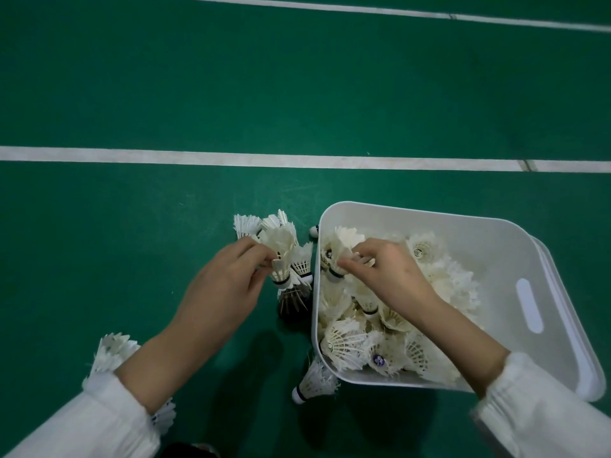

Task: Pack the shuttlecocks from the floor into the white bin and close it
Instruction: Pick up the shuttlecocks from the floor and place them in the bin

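The white bin (496, 246) stands open on the green floor, holding several white shuttlecocks (380, 345). My right hand (386, 269) is over the bin's left side and pinches a shuttlecock (340, 246) there. My left hand (228, 282) is just left of the bin and pinches another shuttlecock (281, 246) above a small pile (294, 269) on the floor. One shuttlecock (314, 381) lies by the bin's near left corner. More shuttlecocks (112, 352) lie under my left forearm, partly hidden by the sleeve.
What looks like the bin's white lid (591, 368) sticks out from under the bin's right side. A white court line (198, 157) crosses the floor beyond the pile. A second line (396, 11) runs farther back.
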Demonstrator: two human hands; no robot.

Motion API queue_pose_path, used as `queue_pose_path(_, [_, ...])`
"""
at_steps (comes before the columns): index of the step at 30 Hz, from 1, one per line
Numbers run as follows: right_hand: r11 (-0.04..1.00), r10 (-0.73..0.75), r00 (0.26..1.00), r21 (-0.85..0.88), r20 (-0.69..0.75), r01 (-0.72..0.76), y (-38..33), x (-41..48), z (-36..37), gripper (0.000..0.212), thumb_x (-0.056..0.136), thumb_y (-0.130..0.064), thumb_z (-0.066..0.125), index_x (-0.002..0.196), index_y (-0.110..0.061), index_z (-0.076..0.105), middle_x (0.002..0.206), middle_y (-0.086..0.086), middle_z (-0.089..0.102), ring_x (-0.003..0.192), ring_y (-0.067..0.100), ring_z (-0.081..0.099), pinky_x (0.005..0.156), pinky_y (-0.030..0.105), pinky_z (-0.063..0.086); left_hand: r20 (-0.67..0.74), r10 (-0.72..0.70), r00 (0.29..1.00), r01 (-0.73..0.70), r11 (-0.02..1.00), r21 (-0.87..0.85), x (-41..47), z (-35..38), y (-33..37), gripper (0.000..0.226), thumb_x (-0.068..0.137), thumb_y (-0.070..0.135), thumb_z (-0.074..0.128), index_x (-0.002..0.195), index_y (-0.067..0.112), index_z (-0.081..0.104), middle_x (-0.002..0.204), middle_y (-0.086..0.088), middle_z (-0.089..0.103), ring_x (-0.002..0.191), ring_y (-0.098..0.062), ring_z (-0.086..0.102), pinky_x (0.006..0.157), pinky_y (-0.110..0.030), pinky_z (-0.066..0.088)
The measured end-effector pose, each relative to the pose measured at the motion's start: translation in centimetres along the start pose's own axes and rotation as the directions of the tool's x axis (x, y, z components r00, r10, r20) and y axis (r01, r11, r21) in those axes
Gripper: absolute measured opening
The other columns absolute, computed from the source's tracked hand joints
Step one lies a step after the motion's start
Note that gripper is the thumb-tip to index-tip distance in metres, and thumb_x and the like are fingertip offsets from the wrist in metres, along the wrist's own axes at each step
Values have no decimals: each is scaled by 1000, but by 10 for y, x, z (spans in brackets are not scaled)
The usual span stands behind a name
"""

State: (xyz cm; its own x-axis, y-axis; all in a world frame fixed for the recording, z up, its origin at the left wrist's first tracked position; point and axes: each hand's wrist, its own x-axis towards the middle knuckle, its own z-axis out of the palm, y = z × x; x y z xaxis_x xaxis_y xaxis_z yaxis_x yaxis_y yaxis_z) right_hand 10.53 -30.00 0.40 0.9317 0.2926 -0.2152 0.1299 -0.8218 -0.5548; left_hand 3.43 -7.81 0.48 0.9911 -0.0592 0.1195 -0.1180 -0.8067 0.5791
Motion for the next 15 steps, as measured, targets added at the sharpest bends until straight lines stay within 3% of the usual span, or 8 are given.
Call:
queue_pose_path(3, [1000, 22, 999, 8, 43, -23, 3, 10, 6, 34, 87, -43, 59, 95, -12, 72, 104, -2, 66, 99, 16, 58, 81, 30, 45, 3, 9, 1000, -9, 1000, -3, -2, 0, 1, 10, 83, 10, 63, 92, 15, 62, 89, 5, 57, 78, -16, 55, 67, -36, 50])
queue_pose_path(6, [999, -26, 998, -32, 48, 28, 4, 18, 12, 31, 88, -41, 58, 88, -13, 73, 96, 0, 66, 95, 19, 56, 79, 32, 43, 6, 16, 1000, -16, 1000, -2, -2, -1, 1, 10, 84, 11, 62, 93, 15, 61, 90, 5, 57, 78, -16, 55, 67, -37, 50])
queue_pose_path(11, [997, -55, 991, -70, -123, 46, 1, 20, -4, 31, 88, -40, 58, 88, -13, 73, 92, 0, 67, 91, 17, 55, 77, 30, 42, 16, 23, 1000, -23, 1000, -15, -3, 0, -1, 9, 85, 11, 62, 93, 15, 61, 89, 7, 56, 77, -13, 53, 66, -35, 49])
queue_pose_path(15, [996, -13, 1000, -92, 14, 15, 3, 10, -9, 30, 88, -42, 58, 85, -16, 73, 91, -3, 68, 86, 13, 60, 78, 32, 50, 34, 22, 999, -22, 1000, -20, -4, 1, -2, 8, 85, 11, 61, 92, 15, 61, 89, 7, 56, 77, -13, 53, 67, -35, 50])
